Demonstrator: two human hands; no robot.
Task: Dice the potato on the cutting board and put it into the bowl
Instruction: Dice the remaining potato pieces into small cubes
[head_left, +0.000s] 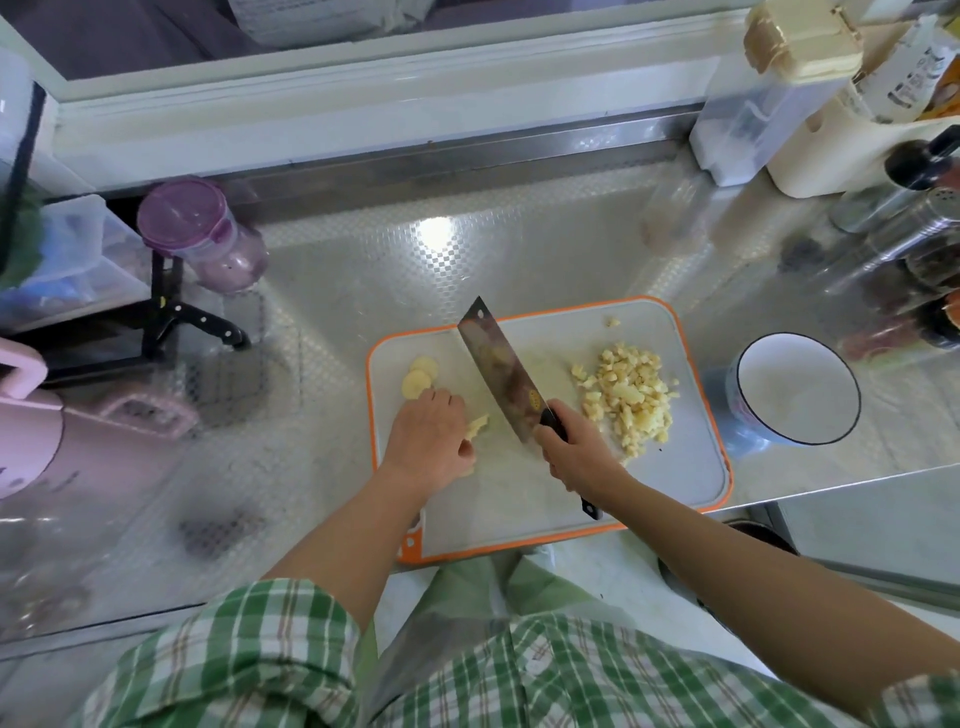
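A grey cutting board (685, 457) with an orange rim lies on the steel counter. A heap of diced potato (626, 397) covers its right half. A few round potato slices (418, 376) lie at its left edge. My left hand (431, 441) presses down on potato strips (478, 426) just right of the slices. My right hand (576, 449) grips the black handle of a cleaver (501, 369), whose blade is raised and tilted over the middle of the board. A white bowl (797, 389) with a dark rim stands right of the board; nothing shows inside it.
A purple-lidded jar (202, 234) and a knife rack (171, 317) stand at the back left, a pink appliance (31, 431) at the far left. Containers and spice shakers (904, 244) crowd the back right. The counter's front edge runs just below the board.
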